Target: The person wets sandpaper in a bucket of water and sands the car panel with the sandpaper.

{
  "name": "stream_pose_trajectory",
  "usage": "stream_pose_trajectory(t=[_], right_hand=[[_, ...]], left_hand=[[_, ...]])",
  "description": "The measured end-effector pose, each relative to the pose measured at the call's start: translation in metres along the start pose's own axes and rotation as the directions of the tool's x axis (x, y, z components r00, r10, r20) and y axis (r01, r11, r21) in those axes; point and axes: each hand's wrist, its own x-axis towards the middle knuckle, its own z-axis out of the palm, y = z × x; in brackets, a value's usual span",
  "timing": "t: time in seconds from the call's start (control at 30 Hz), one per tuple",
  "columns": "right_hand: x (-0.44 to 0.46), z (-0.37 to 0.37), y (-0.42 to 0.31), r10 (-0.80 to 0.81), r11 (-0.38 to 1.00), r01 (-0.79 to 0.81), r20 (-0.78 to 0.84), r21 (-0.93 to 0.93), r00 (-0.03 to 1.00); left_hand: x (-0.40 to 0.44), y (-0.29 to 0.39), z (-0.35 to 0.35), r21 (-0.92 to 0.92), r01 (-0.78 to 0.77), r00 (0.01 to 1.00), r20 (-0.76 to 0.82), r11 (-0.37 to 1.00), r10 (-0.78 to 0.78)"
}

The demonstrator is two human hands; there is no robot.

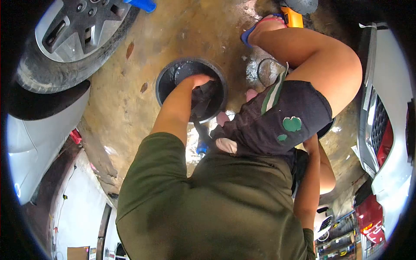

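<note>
My left hand (202, 81) reaches down inside a round black bucket (163, 86) on the floor. Its fingers curl around what looks like a dark, limp cloth (202, 99); the fingertips are partly lost in the bucket's shadow. The cloth lies against the bucket's near inside wall. On the other side, my right arm (308, 190) extends forward beside my body, and my right hand (310, 142) passes behind my dark shorts (260, 125) at the thigh. Only the wrist area shows there, so its fingers are hidden.
A car wheel (73, 39) and grey body panel (47, 125) stand at left. Another car's bumper (385, 86) borders the right. The brown floor (125, 86) looks wet. Ahead are a blue object (143, 4) and an orange one (293, 18) near my sandalled foot (266, 26).
</note>
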Motion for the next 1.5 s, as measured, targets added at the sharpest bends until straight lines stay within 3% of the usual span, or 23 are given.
stream_pose_trajectory(t=[0.03,0.17,0.37,0.43,0.5,0.6,0.63,0.73,0.77,0.83,0.9,0.93,1.03,1.07,1.1,1.17,1.23,1.37,1.47,1.5], right_hand=[[0.003,-0.001,0.0,-0.006,1.0,0.006,-0.011,-0.022,1.0],[0.003,-0.006,-0.023,-0.085,0.996,0.086,-0.018,0.035,0.996],[0.002,0.004,-0.013,-0.034,0.999,0.034,-0.006,-0.009,0.999],[-0.001,0.006,-0.005,-0.033,0.997,0.032,0.019,0.064,0.999],[-0.002,0.007,0.004,0.032,0.999,-0.033,0.031,0.026,0.999],[-0.004,0.009,0.007,0.064,0.998,-0.064,0.037,0.02,0.997],[-0.004,0.009,0.004,0.064,0.998,-0.065,0.036,0.027,0.997],[0.005,0.016,0.03,0.011,1.0,-0.01,0.049,-0.021,0.999],[0.005,0.018,0.032,-0.035,0.998,0.034,0.024,0.058,0.999],[0.003,0.021,0.018,-0.12,0.969,0.125,-0.037,0.212,0.992],[0.006,0.015,0.016,-0.091,0.99,0.09,0.002,0.112,0.996],[0.006,0.014,0.018,-0.073,0.996,0.072,0.022,0.06,0.997],[0.006,0.015,0.023,0.059,0.981,-0.068,0.051,0.182,0.997],[0.004,0.016,0.025,0.075,0.978,-0.082,0.04,0.193,0.996],[0.003,0.017,0.027,0.091,0.974,-0.096,0.031,0.203,0.995],[0.002,0.02,0.033,0.096,0.975,-0.099,0.024,0.201,0.995],[0.004,0.021,0.04,0.07,0.982,-0.074,0.03,0.176,0.997],[0.008,0.021,0.039,-0.017,0.992,0.014,0.024,0.126,1.0],[0.011,0.022,0.051,0.006,0.982,-0.013,0.039,0.186,0.999],[0.01,0.022,0.052,0.022,0.976,-0.029,0.036,0.214,0.999]], left_hand=[[-0.016,0.001,-0.002,-0.156,0.124,0.989,0.103,0.98,-0.108],[-0.05,-0.014,0.007,0.0,0.28,0.96,-0.015,0.96,-0.28],[-0.02,-0.063,0.004,-0.31,0.173,0.985,0.067,0.935,-0.16],[-0.048,-0.052,-0.004,-0.446,0.148,0.987,0.129,0.883,-0.1],[-0.07,-0.052,-0.007,-0.606,0.118,0.978,0.209,0.787,0.013],[-0.123,-0.031,-0.007,-0.588,-0.044,0.986,0.105,0.808,0.13],[-0.128,-0.032,-0.006,-0.621,-0.103,0.953,0.161,0.777,0.255],[-0.123,-0.048,0.001,-0.476,-0.26,0.954,0.009,0.84,0.3],[-0.125,-0.05,-0.002,-0.487,-0.281,0.934,0.061,0.827,0.353],[-0.143,-0.039,-0.001,-0.538,-0.21,0.953,0.073,0.816,0.293],[-0.151,-0.038,0.004,-0.554,-0.187,0.968,0.037,0.811,0.249],[-0.148,-0.045,0.009,-0.492,-0.237,0.963,-0.007,0.838,0.268],[-0.152,-0.057,0.027,-0.309,-0.358,0.933,-0.087,0.881,0.349],[-0.157,-0.061,0.033,-0.182,-0.289,0.956,-0.116,0.94,0.271],[-0.168,-0.057,0.04,0.04,-0.322,0.921,-0.219,0.946,0.322],[-0.196,-0.046,0.057,0.418,-0.355,0.781,-0.359,0.836,0.511],[-0.217,-0.04,0.071,0.703,-0.337,0.558,-0.386,0.626,0.734],[-0.222,-0.04,0.08,0.826,-0.2,0.421,-0.413,0.527,0.808],[-0.204,-0.047,0.076,0.795,-0.07,0.357,-0.544,0.603,0.759],[-0.201,-0.041,0.076,0.736,-0.083,0.28,-0.629,0.672,0.725]])
